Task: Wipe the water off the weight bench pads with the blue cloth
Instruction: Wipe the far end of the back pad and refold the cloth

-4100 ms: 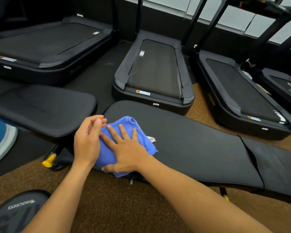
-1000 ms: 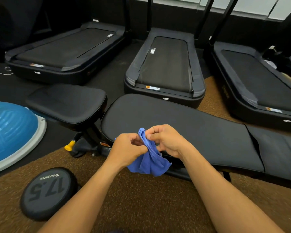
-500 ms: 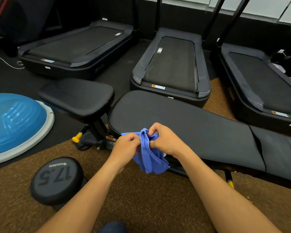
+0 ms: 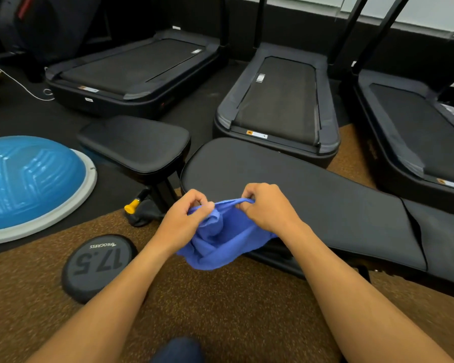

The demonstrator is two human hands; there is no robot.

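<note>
Between both hands, above the near edge of the long back pad (image 4: 312,195), hangs the blue cloth (image 4: 220,242).

Left of the left hand (image 4: 186,218) lie a blue balance dome (image 4: 29,179), a dumbbell head marked 17.5 (image 4: 97,265) and the small seat pad (image 4: 136,142). That hand pinches one bunched corner; the right hand (image 4: 268,208) pinches the other, stretching the top hem taut while soft, crumpled folds sag beneath.

Bunched blue cloth (image 4: 220,239) before dark long pad (image 4: 312,195)
</note>
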